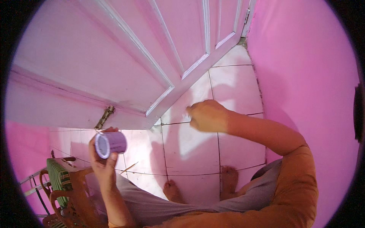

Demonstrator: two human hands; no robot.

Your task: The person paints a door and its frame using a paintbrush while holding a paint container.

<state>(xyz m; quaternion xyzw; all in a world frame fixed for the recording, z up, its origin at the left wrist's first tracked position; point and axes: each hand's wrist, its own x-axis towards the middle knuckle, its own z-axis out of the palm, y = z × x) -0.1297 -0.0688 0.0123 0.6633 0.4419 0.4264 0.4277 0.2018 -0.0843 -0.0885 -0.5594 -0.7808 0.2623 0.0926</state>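
Observation:
My left hand (102,159) is wrapped round a small lilac can (117,142), tilted on its side. A white rim circles its round end, which faces left; I cannot tell whether that end is a lid or an opening. My right hand (208,116) is held out over the tiled floor, closer to the middle, with its fingers closed together. A pale bit shows at those fingertips, too blurred to name. Ahead of both hands stands a pale pink panelled door (125,76) with a metal bolt (104,117) near its edge, just beyond the can.
White floor tiles (192,152) lie below, with my bare feet on them. A thin yellowish stick (129,168) rests on the floor. A wooden chair (78,182) with a green striped cushion (59,174) stands at the left. A pink wall (304,76) rises at the right.

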